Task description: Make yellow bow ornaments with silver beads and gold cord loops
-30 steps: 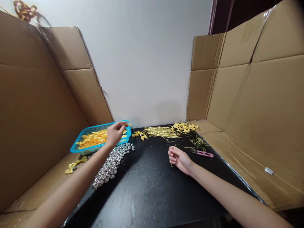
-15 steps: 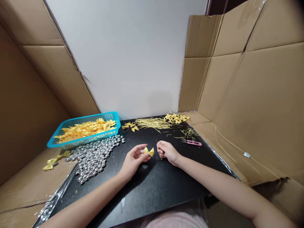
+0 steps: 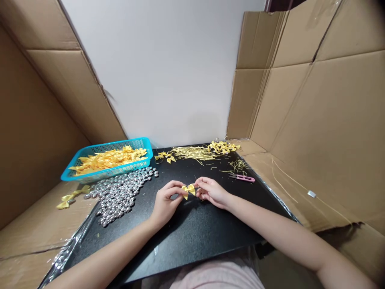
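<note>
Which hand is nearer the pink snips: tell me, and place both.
Right. The right hand is left of the pink snips and slightly closer to the person; the left hand is farther left, on the yellow bow's other side.

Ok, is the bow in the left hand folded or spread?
Spread: the yellow bow fans out on both sides, its left end in the left hand.

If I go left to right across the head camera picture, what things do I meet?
Blue basket → left hand → yellow bow → right hand → pink snips → small white piece on the string.
</note>
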A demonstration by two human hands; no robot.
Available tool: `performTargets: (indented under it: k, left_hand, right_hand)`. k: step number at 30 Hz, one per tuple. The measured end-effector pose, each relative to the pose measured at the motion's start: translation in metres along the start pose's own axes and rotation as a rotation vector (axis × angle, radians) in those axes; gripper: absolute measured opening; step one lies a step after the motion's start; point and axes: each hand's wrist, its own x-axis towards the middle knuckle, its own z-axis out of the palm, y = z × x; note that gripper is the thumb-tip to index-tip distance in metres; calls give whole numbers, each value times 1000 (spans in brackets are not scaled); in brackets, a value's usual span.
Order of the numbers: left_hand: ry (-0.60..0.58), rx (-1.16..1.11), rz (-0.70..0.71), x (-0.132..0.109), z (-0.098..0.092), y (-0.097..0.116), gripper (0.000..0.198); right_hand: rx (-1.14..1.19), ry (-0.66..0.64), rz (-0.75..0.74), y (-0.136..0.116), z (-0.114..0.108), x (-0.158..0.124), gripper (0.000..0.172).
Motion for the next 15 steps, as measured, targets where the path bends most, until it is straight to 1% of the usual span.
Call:
performTargets:
  k: [2, 4, 7, 9, 11, 15]
  left_hand:
    - [-3, 107, 81, 0, 0, 2, 17]
    - [-20, 196, 130, 0, 0, 4, 18]
    - [-69, 224, 119, 0, 0, 7, 16]
    - [-105, 161, 75, 0, 0, 9, 14]
    - [-120, 51, -20, 0, 0, 9, 13]
    - [-67, -90, -173, 1, 3, 8, 14]
  right_hand:
    - [-14, 2, -22, -1, 2, -2, 46]
    - [-88, 10, -86, 0, 3, -3, 43]
    - [-273, 44, -216, 3, 3, -3, 35]
    - [-343, 81, -265, 6, 3, -2, 30]
    - [-352, 114, -280, 7, 2, -1, 26]
    - [-371, 143, -321, 6, 4, -3, 20]
